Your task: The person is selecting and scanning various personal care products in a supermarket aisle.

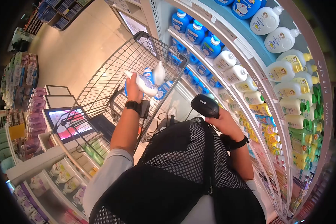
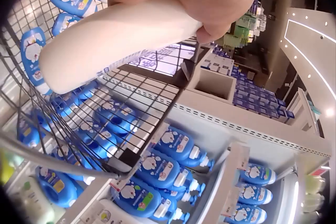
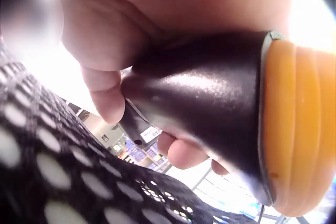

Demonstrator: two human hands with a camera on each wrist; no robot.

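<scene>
**Head view**
- Item: white bottle (image 1: pixel 145 85). It lies on its side in your left hand (image 1: pixel 133 89), which is held out over the basket of the wire cart (image 1: pixel 100 80).
- Left hand: wrapped round the bottle's body.
- Cart contents: a white pump bottle (image 1: pixel 158 72) and blue packs (image 1: pixel 163 89) sit just beyond your hand.
- Right hand (image 1: pixel 224 121): close to your chest, curled round a black scanner (image 1: pixel 204 105).
- Shelf (image 1: pixel 246 48): at your right, stocked with blue bottles (image 1: pixel 198 31) and with white and yellow ones.

**Left wrist view**
- The white bottle (image 2: pixel 115 37) is a smooth, rounded cylinder, and your fingers (image 2: pixel 210 3) clamp it near one end.
- The cart's mesh (image 2: pixel 121 108) runs beneath the bottle, with shelved blue bottles showing through it.
- Handling, as a judgement:
  - The plastic is stiff and a little slick.
  - If full, the bottle has moderate weight, and the free end will tend to droop.
  - It is best gripped round the mid-body, not by the cap.
  - It is not fragile.

**Right wrist view**
- Your right hand (image 3: pixel 115 29) closes fully round the scanner's glossy black handle (image 3: pixel 210 103).
- An orange ribbed part (image 3: pixel 299 124) sits at one end of the scanner.
- The black mesh vest (image 3: pixel 52 171) fills the lower left.
</scene>
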